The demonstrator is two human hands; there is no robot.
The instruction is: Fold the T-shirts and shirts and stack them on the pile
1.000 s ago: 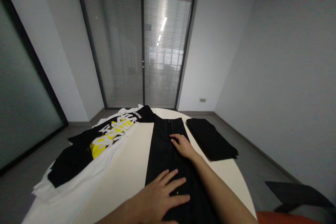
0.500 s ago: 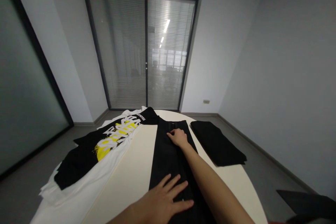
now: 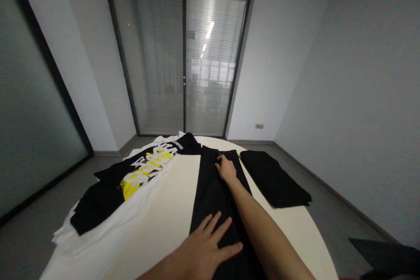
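Observation:
Black trousers (image 3: 210, 192) lie lengthwise on the white table, with the waist end away from me. My left hand (image 3: 210, 240) rests flat on the lower part, fingers spread. Further up, near the waistband, my right hand (image 3: 227, 169) has its fingers bent in against the black cloth, thumb and forefinger at the fabric near the middle of the waist. Its forearm crosses over the right side of the trousers and covers part of them. The fingertips' exact grip is small and partly hidden.
A folded black garment (image 3: 275, 179) lies to the right on the round white table (image 3: 164, 210). To the left are spread a black shirt with yellow and white print (image 3: 108, 192) and white clothing (image 3: 82, 258). A dark object (image 3: 387, 253) stands at the lower right.
My right hand has shifted slightly up toward the waistband, its fingers a little more curled. My left hand stays flat on the trousers. The whole view has moved slightly.

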